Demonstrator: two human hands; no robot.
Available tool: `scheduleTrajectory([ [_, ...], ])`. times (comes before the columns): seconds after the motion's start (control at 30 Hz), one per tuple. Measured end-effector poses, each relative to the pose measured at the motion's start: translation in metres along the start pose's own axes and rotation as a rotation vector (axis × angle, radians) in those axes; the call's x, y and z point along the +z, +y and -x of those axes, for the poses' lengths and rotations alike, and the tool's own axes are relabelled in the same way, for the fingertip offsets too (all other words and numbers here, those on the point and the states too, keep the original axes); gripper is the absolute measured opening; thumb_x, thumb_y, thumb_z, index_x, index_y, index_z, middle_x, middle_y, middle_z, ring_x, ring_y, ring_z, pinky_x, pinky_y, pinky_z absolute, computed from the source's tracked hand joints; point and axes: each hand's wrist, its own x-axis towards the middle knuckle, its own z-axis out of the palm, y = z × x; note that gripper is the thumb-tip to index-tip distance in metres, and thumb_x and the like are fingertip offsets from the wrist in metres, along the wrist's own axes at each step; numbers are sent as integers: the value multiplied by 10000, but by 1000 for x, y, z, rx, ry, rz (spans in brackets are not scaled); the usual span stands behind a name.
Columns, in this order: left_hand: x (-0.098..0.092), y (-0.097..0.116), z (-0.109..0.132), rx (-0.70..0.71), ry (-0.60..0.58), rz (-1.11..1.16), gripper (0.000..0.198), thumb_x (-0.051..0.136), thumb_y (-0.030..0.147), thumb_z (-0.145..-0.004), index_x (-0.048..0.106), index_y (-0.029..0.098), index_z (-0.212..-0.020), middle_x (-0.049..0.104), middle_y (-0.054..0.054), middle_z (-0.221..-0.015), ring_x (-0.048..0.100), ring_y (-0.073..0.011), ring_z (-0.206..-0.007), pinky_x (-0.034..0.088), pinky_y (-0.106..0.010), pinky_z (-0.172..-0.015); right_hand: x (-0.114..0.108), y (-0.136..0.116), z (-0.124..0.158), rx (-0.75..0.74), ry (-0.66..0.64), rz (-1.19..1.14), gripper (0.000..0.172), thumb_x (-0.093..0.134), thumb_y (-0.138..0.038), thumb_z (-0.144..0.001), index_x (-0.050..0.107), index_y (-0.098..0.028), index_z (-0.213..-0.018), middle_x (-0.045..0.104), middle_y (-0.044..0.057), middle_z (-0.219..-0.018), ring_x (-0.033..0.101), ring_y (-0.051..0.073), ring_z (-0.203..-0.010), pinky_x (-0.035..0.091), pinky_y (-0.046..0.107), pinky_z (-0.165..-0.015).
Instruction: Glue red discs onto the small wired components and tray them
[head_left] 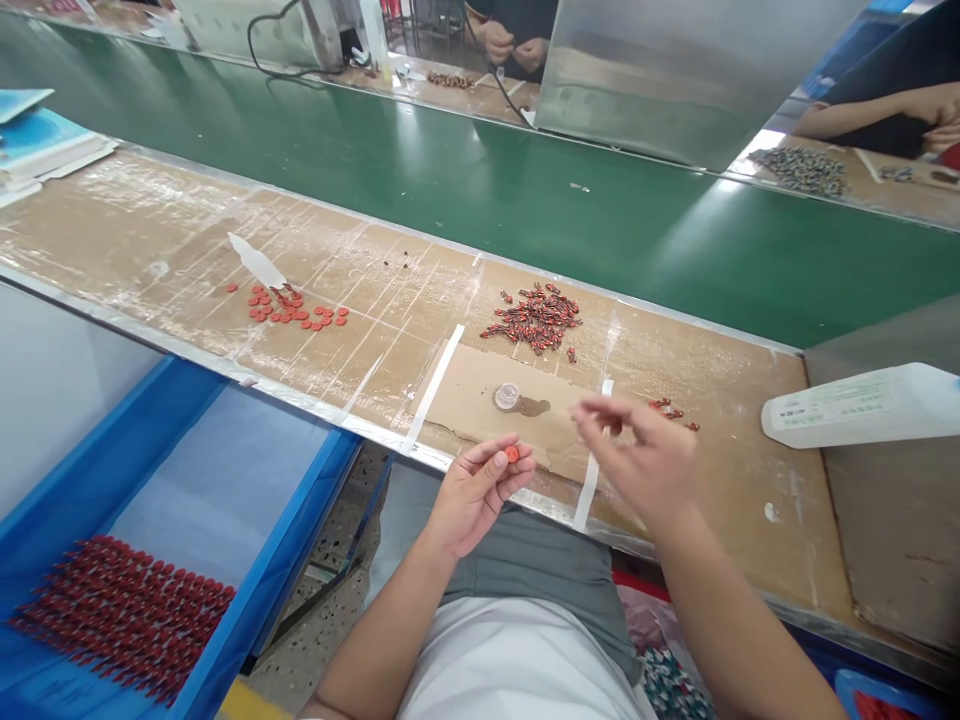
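Note:
My left hand [484, 490] pinches a small red disc [512, 454] between thumb and fingers, just over the table's front edge. To its right, my right hand [637, 450] hovers above the table, blurred by motion. Its thumb and forefinger come together in a pinch, and whatever is between them is too small to make out. A small clear round cup [506, 396] stands on the cardboard sheet [465, 385] beside a wet stain [534, 407]. Behind it lies a pile of small red-and-dark parts [540, 318]. More red discs [285, 306] lie spread out to the left.
A white plastic bottle [855, 405] lies at the right. Some red parts [671, 410] lie near my right hand. Rows of red pieces [127, 610] fill part of a blue bin [300, 510] at lower left. Beyond the table runs a green belt [450, 180], with other people's hands [514, 45] across it.

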Motion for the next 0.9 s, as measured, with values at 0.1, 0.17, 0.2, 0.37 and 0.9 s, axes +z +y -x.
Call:
scheduleTrajectory([
  [0.1,-2,3,-2,24,6,9,239,725,199,-818,716,137,-1048,747,-96,-1054,719,-134,-905,561,-239,-872,16,37,-29,222,-4,100,292,612,-446,-865,708,-211,-1010,727,34,-813,653,168,-676,498,300,-675],
  [0.17,-4,3,-2,29,4,10,228,718,187,-823,716,134,-1044,744,-97,-1068,715,-131,-919,559,-233,-880,30,60,-48,275,-79,171,356,590,-469,-859,695,-183,-1042,731,64,-866,659,198,-700,504,341,-719],
  [0.2,-4,2,-2,31,3,10,226,715,181,-824,717,132,-1045,742,-97,-1076,713,-131,-927,557,-233,-889,37,70,-55,287,-103,225,376,584,-470,-858,691,-172,-1060,727,74,-845,660,218,-720,503,364,-745],
  [0.37,-6,0,-1,29,6,4,225,736,167,-802,725,123,-1022,739,-100,-1083,715,-130,-908,558,-236,-892,60,90,-78,232,-233,366,340,585,-312,-852,672,-131,-1126,719,131,-1000,647,277,-921,480,409,-870],
  [0.9,-11,-2,-6,61,3,57,196,727,168,-810,718,153,-1005,751,-77,-1015,717,-118,-876,566,-233,-862,51,73,-50,263,-221,-88,269,678,-378,-788,758,-203,-975,760,43,-828,682,172,-662,543,290,-647],
])
